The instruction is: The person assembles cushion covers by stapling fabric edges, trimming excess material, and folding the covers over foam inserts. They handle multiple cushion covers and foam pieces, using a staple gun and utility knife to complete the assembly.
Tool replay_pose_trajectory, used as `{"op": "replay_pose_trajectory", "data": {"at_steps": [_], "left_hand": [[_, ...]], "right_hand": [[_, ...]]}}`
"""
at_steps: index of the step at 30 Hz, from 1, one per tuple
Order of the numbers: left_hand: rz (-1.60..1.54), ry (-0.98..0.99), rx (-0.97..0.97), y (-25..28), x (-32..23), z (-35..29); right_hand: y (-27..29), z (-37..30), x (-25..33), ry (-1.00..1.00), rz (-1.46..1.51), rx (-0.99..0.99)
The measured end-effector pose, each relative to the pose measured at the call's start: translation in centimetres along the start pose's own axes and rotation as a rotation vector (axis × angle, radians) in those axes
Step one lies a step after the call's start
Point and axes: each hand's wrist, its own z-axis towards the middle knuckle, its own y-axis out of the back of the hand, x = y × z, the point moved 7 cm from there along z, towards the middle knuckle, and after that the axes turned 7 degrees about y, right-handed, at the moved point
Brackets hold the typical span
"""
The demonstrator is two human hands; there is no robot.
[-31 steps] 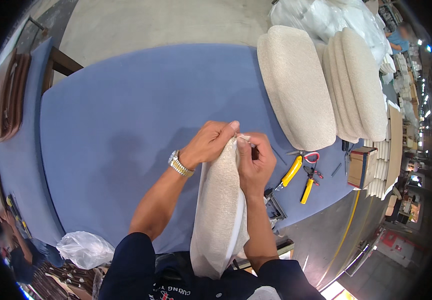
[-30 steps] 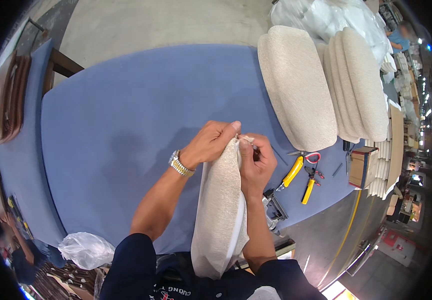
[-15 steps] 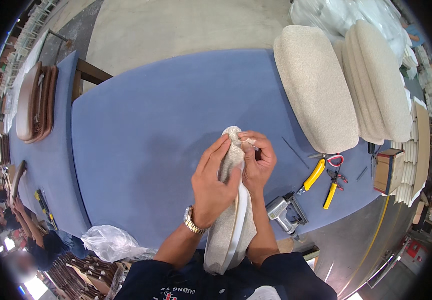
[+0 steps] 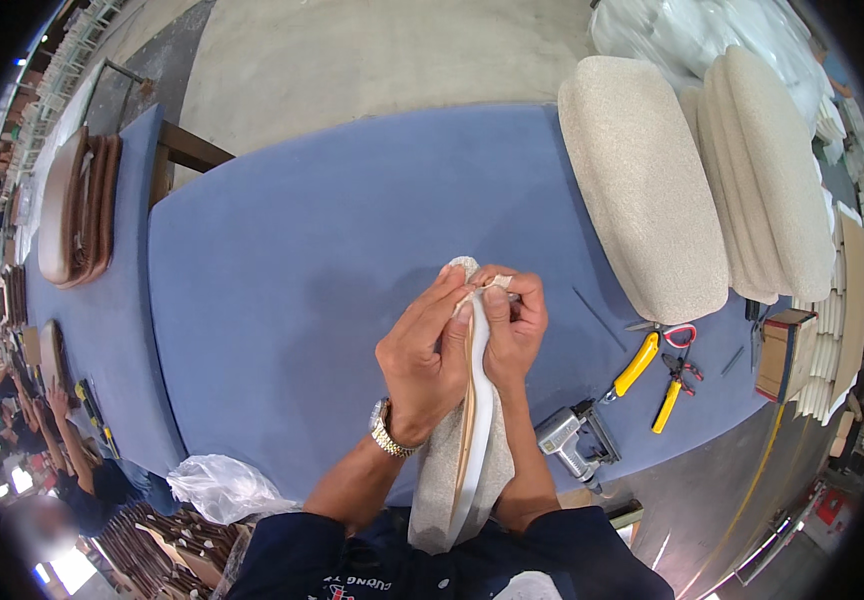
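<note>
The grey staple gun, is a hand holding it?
No, the staple gun lies on the blue table, while the left hand and right hand hold the beige fabric piece.

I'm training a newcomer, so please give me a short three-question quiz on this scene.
1. What do the left hand and right hand both hold?
2. True or false: the red-handled scissors lie to the right of both hands.
3. Where is the watch worn? A) left wrist B) right wrist C) neither wrist

Key: 1. A beige pad. 2. True. 3. A.
</note>
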Motion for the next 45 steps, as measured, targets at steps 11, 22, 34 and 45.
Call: {"op": "replay_pose_trajectory", "data": {"at_steps": [11,22,34,45], "left_hand": [[0.062,-0.22,0.087,-1.5,-3.2,-3.4],[-0.237,-0.043,0.385,-0.9,0.9,-1.4],[-0.595,0.152,0.929,-8.3,5.8,5.6],[-0.271,0.111,0.942,-9.9,4.8,6.8]], "right_hand": [[3.0,-0.4,1.1,0.051,0.188,0.029],[3.5,0.0,1.2,0.051,0.228,0.029],[0.6,1.1,6.2,0.128,-0.683,0.125],[-0.1,2.7,6.0,0.129,-0.76,0.023]]}}
